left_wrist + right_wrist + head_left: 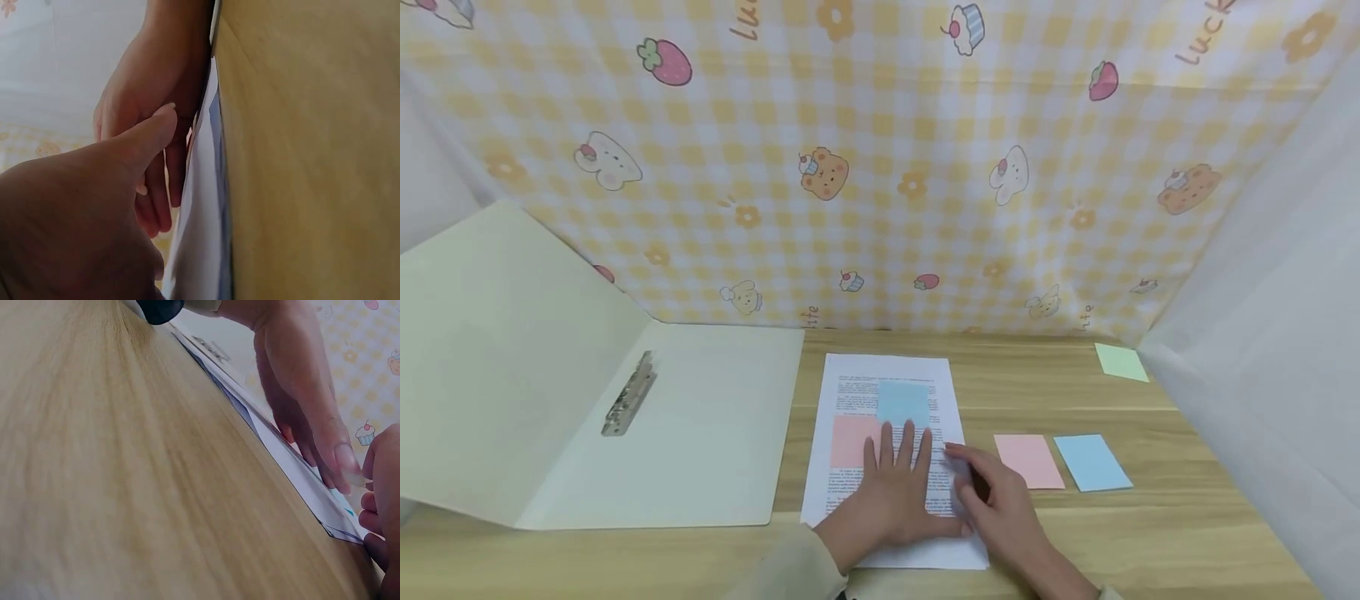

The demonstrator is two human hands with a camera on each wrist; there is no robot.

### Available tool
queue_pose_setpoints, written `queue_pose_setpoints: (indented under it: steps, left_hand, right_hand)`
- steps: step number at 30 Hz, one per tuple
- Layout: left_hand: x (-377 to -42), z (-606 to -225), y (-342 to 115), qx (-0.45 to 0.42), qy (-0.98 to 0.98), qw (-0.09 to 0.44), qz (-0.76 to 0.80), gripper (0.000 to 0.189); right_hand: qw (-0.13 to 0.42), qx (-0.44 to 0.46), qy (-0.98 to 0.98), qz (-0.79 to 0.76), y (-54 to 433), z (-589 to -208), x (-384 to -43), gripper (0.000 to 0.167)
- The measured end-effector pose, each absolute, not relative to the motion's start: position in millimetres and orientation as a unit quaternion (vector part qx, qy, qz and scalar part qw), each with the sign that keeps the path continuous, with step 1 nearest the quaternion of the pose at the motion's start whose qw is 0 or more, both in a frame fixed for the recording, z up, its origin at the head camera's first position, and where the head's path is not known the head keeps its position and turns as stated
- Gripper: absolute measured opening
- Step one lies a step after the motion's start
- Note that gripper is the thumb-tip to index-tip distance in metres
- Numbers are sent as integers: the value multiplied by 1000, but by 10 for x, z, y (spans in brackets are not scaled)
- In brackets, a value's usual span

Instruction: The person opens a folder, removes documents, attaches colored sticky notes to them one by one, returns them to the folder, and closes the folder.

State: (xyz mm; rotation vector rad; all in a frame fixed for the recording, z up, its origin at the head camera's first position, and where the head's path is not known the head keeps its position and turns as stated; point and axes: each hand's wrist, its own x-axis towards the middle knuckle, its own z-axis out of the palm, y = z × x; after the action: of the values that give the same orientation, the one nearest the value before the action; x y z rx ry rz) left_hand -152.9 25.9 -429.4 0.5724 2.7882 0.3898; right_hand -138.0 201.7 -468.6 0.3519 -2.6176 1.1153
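A small stack of printed sheets lies on the table, bearing a pink sticky note and a blue sticky note. My left hand is spread flat over the text, its fingertips close to both notes. At the right edge of the stack is my right hand, with bent fingers and the thumb and index fingertips over the page margin. I cannot tell whether it pinches a sheet. In the right wrist view, the sheet edges show slightly apart, beside the left thumb.
Left of the sheets a pale file folder lies opened, with a metal clip near its spine. On the right are a pink note, a blue note and a green note. A checked cloth hangs behind the table.
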Motion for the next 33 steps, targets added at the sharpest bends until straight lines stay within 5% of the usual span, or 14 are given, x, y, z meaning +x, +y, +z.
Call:
queue_pose_setpoints:
  steps: [15,25,33]
  left_hand:
    - [-1496,-4416,314,187,969,122,110,132]
    - [-1541,-4444,264,178,951,95,232,94]
    - [-1584,-4371,129,152,926,72,337,79]
  right_hand:
    - [144,130,-893,407,2046,-4707,-1366,37]
    - [144,28,-889,434,2055,-4665,-1394,41]
    - [131,82,-913,377,2024,-4676,-1415,40]
